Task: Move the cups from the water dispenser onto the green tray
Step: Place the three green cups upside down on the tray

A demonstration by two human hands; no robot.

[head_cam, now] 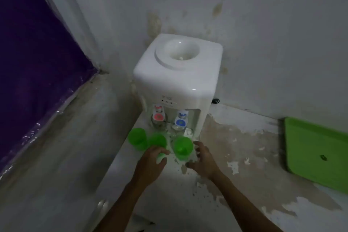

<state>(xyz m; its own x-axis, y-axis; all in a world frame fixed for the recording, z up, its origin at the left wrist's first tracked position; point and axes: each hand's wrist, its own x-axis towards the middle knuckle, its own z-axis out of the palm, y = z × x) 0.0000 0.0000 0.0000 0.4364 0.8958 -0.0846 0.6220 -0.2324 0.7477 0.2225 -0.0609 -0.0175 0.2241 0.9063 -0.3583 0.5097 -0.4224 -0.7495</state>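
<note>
A white water dispenser (177, 73) stands on the counter against the wall, with a red tap and a blue tap. A clear glass (159, 121) sits under the red tap and another clear glass (177, 128) under the blue tap. Three green plastic cups stand in front: the left cup (137, 137), the middle cup (157, 142), the right cup (183, 147). My left hand (152, 160) has its fingers curled around the middle cup's near side. Just right of the right cup, my right hand (203, 158) is spread and not touching it. The green tray (316, 152) lies at the far right.
The counter (235, 156) has patchy, peeling paint. Its left edge drops off beside the left cup. A purple panel (33, 66) fills the left side. A black cord (215, 101) shows behind the dispenser at the wall.
</note>
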